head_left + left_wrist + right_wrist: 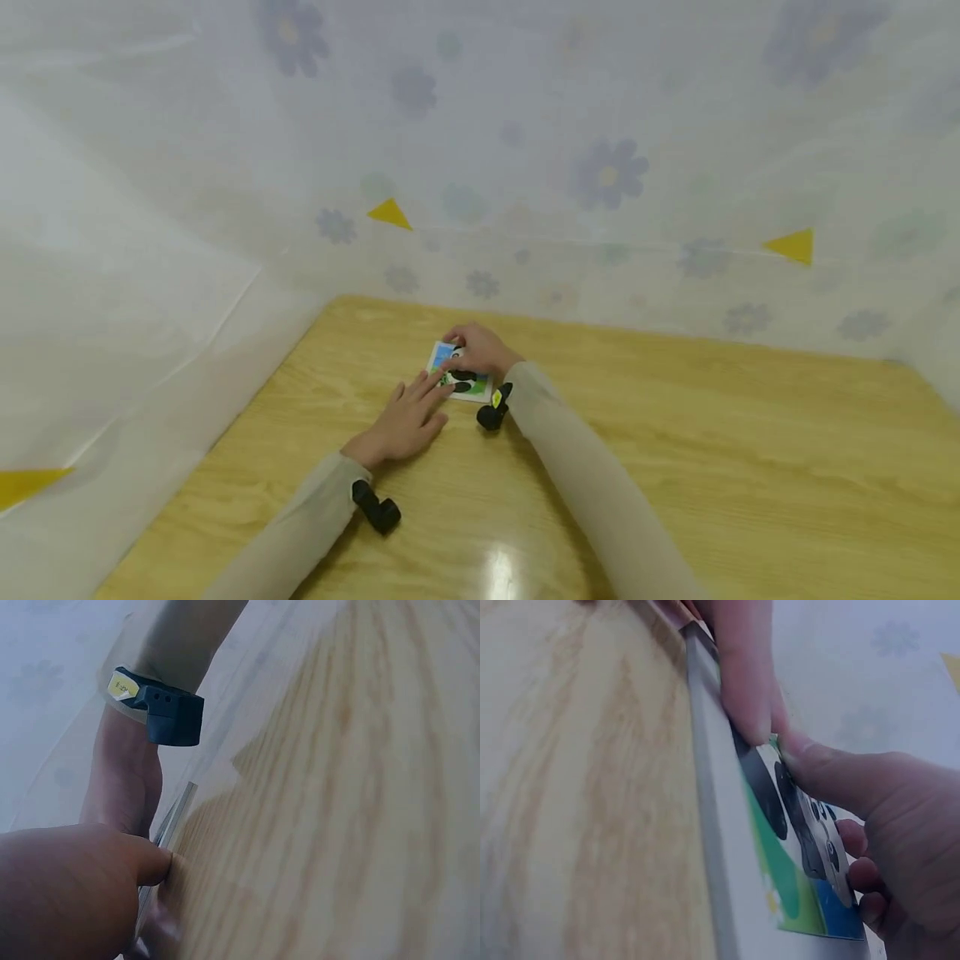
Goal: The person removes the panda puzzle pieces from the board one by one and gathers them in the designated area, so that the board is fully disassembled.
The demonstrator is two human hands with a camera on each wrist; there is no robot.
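Panda puzzle board [459, 372] lies flat on the wooden table [675, 450], just left of the middle of the head frame and close to the table's far edge. We see a black-and-white panda on green and blue, framed by a pale border; in the right wrist view the board [780, 847] runs from the top down through the centre.

Our right hand [478, 348] sits on the board's upper part with fingers curled, thumb and fingertips pressing the panda picture [802, 817]. Our left hand [405, 419] lies flat on the table below and left of the board, fingers straight, the fingertips reaching onto its near edge. The two hands are close together over the board.

Black wrist cameras show on both sleeves [491, 410]. Behind the table, across the upper frame, hangs a pale flowered sheet [607, 175] with yellow triangles [390, 213].
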